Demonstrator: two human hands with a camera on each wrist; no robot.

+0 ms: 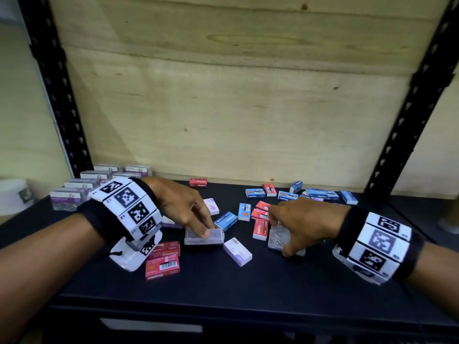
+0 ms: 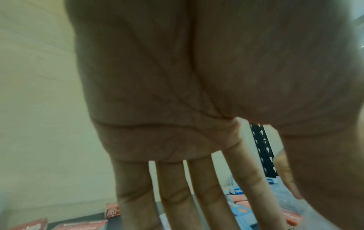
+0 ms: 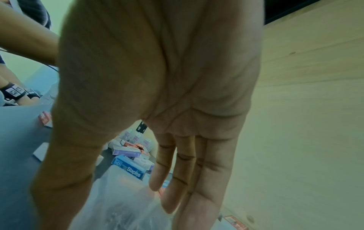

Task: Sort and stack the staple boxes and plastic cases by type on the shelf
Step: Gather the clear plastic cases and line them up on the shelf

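Clear plastic cases sit under both hands on the black shelf: the left hand pinches one case between thumb and fingertips, while the right hand grips a pin-filled case, thumb on its near edge. Red, blue and lilac staple boxes lie scattered just beyond the fingers.

"Staples" reads in white on the upright red box, on the red boxes by the left wrist, and on a blue box.
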